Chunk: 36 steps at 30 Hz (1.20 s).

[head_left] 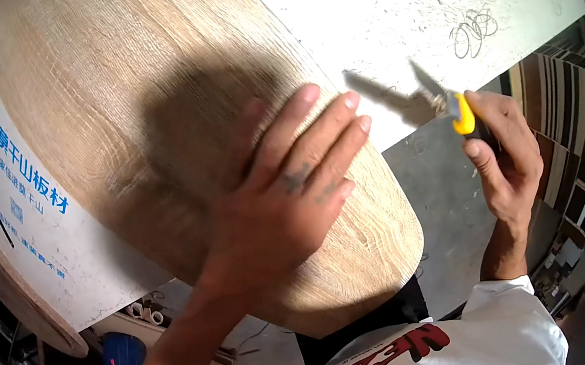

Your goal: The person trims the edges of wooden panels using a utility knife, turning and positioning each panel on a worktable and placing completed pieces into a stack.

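Some blue lettering (39,184) flanks the wood-grain panel (161,135)

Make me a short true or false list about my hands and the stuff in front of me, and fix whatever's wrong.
1. The left hand is over the wood-grain board, with its back showing. True.
2. The right hand is empty. False: it holds a knife with a yellow part near its blade.
3. The blade points toward the person's body. False: it points away.
4. The knife casts a shadow on the white surface to the right of the board. True.
5. The large printing on the white surface is red. False: it is blue.
6. The board's near end has rounded corners. True of its right corner at least; the left forearm covers part of the near end.
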Each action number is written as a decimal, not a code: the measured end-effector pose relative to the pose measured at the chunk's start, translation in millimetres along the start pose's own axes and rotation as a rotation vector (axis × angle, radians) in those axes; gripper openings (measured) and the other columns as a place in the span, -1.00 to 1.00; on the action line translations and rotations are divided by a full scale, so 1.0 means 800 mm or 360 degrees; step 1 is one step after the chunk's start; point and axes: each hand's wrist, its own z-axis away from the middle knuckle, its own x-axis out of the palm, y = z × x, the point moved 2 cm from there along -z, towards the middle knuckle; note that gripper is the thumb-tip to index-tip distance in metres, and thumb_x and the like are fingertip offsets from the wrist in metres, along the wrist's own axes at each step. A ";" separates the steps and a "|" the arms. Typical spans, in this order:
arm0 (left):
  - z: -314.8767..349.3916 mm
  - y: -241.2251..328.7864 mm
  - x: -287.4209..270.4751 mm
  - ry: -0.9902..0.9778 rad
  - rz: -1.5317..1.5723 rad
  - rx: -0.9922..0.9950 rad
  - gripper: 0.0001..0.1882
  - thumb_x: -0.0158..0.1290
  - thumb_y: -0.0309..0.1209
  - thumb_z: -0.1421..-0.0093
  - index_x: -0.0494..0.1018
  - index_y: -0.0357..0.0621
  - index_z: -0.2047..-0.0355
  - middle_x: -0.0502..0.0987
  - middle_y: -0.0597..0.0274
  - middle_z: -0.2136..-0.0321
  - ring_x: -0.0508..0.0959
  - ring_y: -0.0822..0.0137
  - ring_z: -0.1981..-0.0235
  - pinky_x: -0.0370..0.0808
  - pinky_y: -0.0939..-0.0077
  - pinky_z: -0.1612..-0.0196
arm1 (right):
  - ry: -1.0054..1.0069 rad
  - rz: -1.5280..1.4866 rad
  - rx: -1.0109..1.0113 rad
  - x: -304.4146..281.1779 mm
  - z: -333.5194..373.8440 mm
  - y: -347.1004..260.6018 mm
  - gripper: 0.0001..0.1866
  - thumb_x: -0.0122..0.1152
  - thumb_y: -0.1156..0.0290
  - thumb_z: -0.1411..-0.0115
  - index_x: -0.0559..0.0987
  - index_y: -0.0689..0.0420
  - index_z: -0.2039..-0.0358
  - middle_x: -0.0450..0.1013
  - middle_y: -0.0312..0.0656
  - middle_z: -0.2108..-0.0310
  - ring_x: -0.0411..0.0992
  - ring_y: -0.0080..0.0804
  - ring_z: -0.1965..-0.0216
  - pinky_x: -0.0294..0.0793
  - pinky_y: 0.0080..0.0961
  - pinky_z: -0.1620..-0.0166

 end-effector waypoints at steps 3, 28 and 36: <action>-0.009 -0.020 -0.014 0.0055 -0.0150 -0.0137 -0.49 0.00 -0.18 -0.31 0.38 0.14 -0.27 0.31 0.33 -0.32 0.16 0.19 -0.41 -0.02 0.03 -0.45 | -0.0059 0.0044 -0.0163 0.013 -0.007 -0.001 -0.56 0.40 0.43 -0.10 0.64 0.16 -0.03 0.50 -0.06 0.16 0.49 -0.35 0.23 0.52 -0.49 0.24; -0.101 -0.170 -0.070 0.0725 -0.0754 -0.0881 -0.46 -0.25 -0.07 -0.46 0.32 -0.11 -0.28 0.27 -0.07 -0.32 0.16 0.00 -0.39 -0.04 0.11 -0.44 | -0.0142 0.0507 -0.0558 0.060 -0.037 -0.006 -0.47 0.40 0.43 0.04 0.68 -0.16 -0.02 0.51 -0.21 0.21 0.43 -0.30 0.19 0.43 -0.43 0.19; -0.105 -0.154 -0.072 0.0724 -0.0778 -0.0941 -0.46 -0.26 -0.06 -0.46 0.33 -0.10 -0.28 0.28 -0.07 -0.31 0.18 0.00 -0.39 -0.04 0.11 -0.44 | -0.0139 0.0513 -0.0543 0.064 -0.050 -0.013 -0.49 0.39 0.44 0.03 0.69 -0.14 -0.02 0.50 -0.21 0.22 0.44 -0.32 0.19 0.43 -0.44 0.20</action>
